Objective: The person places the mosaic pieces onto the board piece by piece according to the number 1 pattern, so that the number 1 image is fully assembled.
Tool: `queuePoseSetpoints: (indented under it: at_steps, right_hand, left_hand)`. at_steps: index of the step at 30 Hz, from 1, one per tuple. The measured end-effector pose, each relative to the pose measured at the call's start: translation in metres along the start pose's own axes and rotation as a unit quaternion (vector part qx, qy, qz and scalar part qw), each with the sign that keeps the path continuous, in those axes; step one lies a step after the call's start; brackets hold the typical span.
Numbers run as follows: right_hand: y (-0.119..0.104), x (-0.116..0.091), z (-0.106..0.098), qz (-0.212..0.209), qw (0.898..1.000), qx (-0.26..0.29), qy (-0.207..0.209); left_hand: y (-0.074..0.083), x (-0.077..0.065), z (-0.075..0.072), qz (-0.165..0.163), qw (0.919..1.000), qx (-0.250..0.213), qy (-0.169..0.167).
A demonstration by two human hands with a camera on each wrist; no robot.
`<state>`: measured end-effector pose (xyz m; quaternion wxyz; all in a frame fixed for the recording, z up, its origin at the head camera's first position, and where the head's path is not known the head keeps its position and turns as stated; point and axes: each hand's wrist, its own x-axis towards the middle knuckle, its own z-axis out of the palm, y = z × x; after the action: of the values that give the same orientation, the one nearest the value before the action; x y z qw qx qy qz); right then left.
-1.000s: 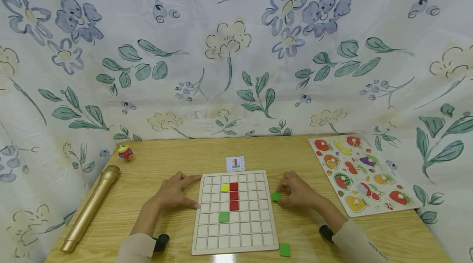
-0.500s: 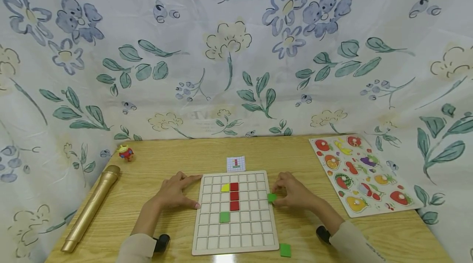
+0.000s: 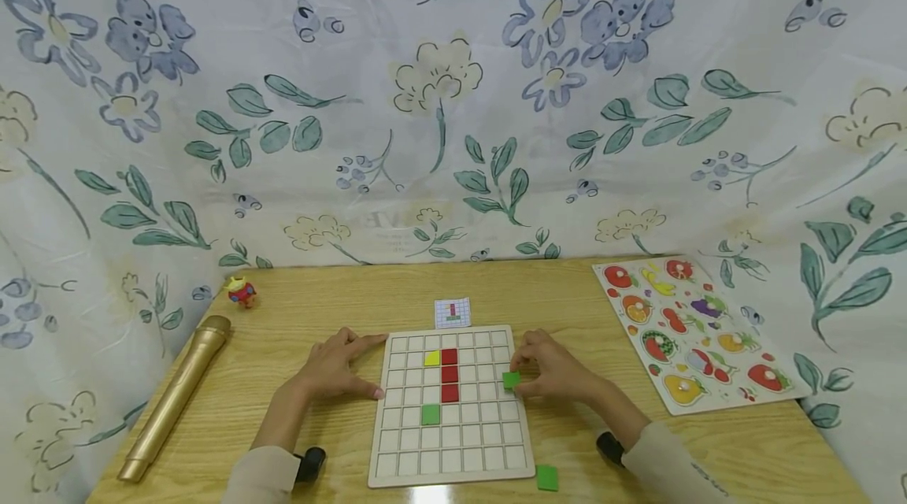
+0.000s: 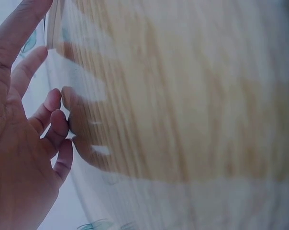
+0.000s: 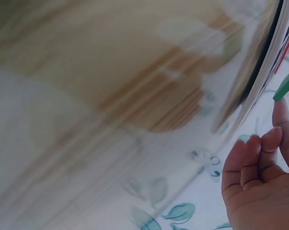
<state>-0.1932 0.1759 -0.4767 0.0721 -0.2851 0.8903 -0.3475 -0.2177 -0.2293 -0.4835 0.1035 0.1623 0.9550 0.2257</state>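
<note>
A pale wooden grid board [image 3: 470, 461] lies on the table. Set in its cells are a yellow tile [image 3: 432, 359], a column of red tiles [image 3: 449, 374] and one green tile [image 3: 430, 414]. At the board's left edge, my left hand [image 3: 335, 368] rests with thumb and forefinger spread against the rim. My right hand [image 3: 556, 370] pinches another green tile [image 3: 511, 381] over the board's right edge. In the right wrist view that green tile [image 5: 285, 87] shows edge-on at the fingertip, clear of the table. A loose green tile [image 3: 547, 478] lies by the near right corner.
Behind the board is a small pattern card [image 3: 452, 313]. A fruit puzzle board [image 3: 697, 335] lies at the right. On the left are a gold microphone [image 3: 173, 402] and a small red and yellow toy figure [image 3: 241, 292]. A floral curtain [image 3: 453, 110] hangs behind the table.
My right hand has moved left with the pinched green tile, from beside the board to over its right edge. The left hand has stayed in place.
</note>
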Motion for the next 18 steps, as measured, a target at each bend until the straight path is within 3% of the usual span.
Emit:
queuePoseSetpoints:
  at_steps: [18]
  right_hand:
    - [-0.01, 0.008, 0.012, 0.012, 1.0, 0.012, -0.015]
  left_hand:
    - [0.0, 0.002, 0.001, -0.005, 1.0, 0.007, -0.001]
